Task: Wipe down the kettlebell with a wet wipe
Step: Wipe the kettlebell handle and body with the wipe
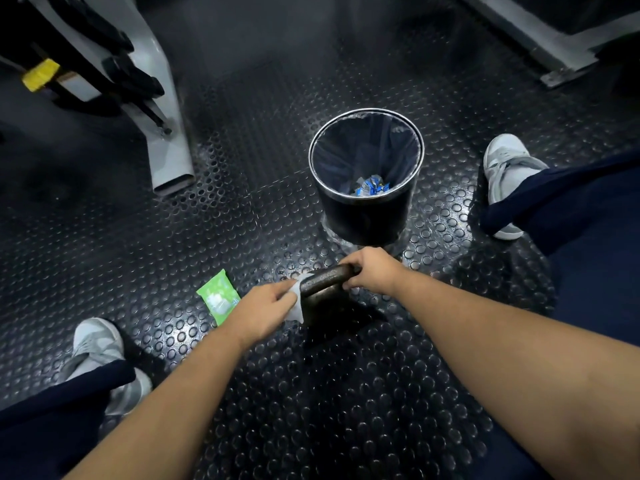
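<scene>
Black iron kettlebell (pixel 325 299), one, upright on the studded rubber floor (pixel 242 174) between the person's shoes, just short of a lined bin (pixel 363 220): right hand (pixel 372 271) curled round the handle's right end to steady it, left hand (pixel 266 308) pinching a white wet wipe (pixel 297 303) against the handle's left shoulder. Wiping judged under way but early, as the wipe covers only that left end; the remaining handle and the body probably remain. Green wipes pack (pixel 219 296) lies on the floor just left of the left hand; a grey machine frame (pixel 169 157) stands at the floor's far left corner, another far right.

Probably a gym: studded rubber floor (pixel 242 202), kettlebell (pixel 323 301), machine frame (pixel 166 133).
</scene>
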